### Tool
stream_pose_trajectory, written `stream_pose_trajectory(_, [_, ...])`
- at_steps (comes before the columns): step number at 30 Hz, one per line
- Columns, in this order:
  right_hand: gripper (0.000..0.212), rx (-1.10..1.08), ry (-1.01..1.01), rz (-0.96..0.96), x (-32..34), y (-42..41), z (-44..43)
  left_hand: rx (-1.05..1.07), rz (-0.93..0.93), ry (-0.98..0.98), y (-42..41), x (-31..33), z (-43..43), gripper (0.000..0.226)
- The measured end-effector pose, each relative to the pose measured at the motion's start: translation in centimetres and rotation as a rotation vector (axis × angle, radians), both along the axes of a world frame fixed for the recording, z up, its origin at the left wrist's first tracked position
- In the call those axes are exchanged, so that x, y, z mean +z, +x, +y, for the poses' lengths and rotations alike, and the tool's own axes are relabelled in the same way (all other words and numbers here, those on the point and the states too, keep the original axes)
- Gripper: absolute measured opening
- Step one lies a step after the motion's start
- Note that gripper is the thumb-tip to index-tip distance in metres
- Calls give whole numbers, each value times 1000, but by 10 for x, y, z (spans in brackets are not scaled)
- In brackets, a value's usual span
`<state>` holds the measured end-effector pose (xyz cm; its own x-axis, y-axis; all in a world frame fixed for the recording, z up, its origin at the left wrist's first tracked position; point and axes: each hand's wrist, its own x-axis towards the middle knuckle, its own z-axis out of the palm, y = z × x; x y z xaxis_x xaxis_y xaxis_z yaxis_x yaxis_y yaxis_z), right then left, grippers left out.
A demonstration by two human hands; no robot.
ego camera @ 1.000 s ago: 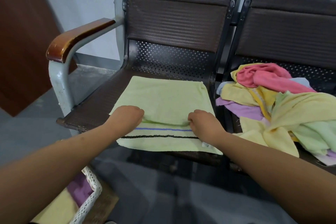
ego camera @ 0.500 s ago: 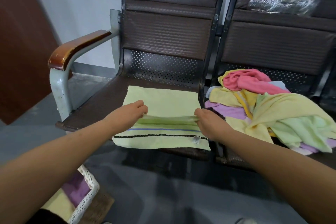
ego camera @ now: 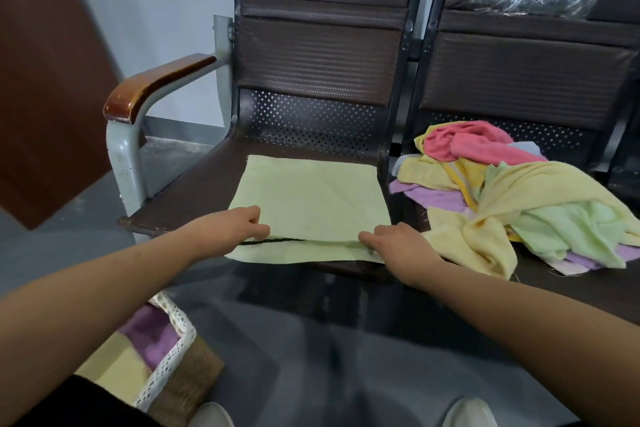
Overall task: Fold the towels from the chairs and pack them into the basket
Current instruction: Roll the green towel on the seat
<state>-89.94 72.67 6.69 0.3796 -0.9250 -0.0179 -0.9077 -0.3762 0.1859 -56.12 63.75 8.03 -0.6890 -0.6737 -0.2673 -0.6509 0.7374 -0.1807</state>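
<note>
Towel (ego camera: 311, 194), pale green, lies flat on the left chair seat (ego camera: 194, 198). Left hand (ego camera: 235, 227) and right hand (ego camera: 398, 244) each pinch a raised fold close to its near edge, at the seat's front lip. Risk: an uneven pull could skew the fold or drag the cloth off that lip. Seat room lies open toward the far backrest (ego camera: 318, 55); the unfolded pile (ego camera: 540, 208) crowds the right, and the basket (ego camera: 173, 333) sits near-left.

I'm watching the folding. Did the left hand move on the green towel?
Yes. The left hand, pinching the pale green cloth towel, came nearer the front edge of the dark brown chair seat, reaching the black stripe.
</note>
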Motion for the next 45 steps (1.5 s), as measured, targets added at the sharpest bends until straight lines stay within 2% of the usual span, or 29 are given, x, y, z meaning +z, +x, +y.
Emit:
stream_pose_trajectory(3, [28,-25,56,8,-5,-3,0,-29,39,-38,2,-7,3,47])
stream_pose_trajectory(5, [25,-30,15,-41,-12,-4,0,-59,129,-76,2,-16,4,36])
stream_pose_trajectory(7, [46,-39,-5,-58,-18,-4,1,-96,210,-145,-3,-20,8,15])
stream_pose_trajectory(8, [52,-46,2,-56,-20,-3,2,-92,222,-150,-6,-21,11,18])
stream_pose_trajectory(9, [52,-55,14,-50,-21,-2,4,-64,204,-139,-9,-23,14,33])
stream_pose_trajectory(11, [47,-67,11,-76,-23,1,3,4,99,-155,-14,-26,19,56])
stream_pose_trajectory(12, [43,-73,-3,-116,-24,1,2,-1,58,-184,-17,-27,24,60])
stream_pose_trajectory(14, [31,-62,-21,-162,-25,1,0,0,12,-234,-22,-33,30,53])
stream_pose_trajectory(18, [3,-29,-27,-124,-26,-1,-3,-16,79,-305,-27,-41,30,35])
stream_pose_trajectory(22, [16,-154,15,-279,-22,4,-6,-100,101,-284,-20,-35,25,28])
stream_pose_trajectory(25, [14,-282,60,-435,-19,1,-13,-112,148,-254,-11,-27,22,23])
stream_pose_trajectory(28, [14,-308,75,-500,-11,-1,-16,-74,211,-203,-8,-22,19,24])
stream_pose_trajectory(31, [13,-313,80,-527,-3,2,-17,28,230,-133,-8,-22,14,8])
stream_pose_trajectory(37, [11,-389,78,-633,3,7,-19,304,403,-38,-15,-14,3,16])
stream_pose_trajectory(42, [12,-509,23,-868,9,1,-29,237,478,114,-14,3,3,20])
stream_pose_trajectory(45, [13,-526,20,-963,14,-2,-32,199,431,145,-6,8,1,25])
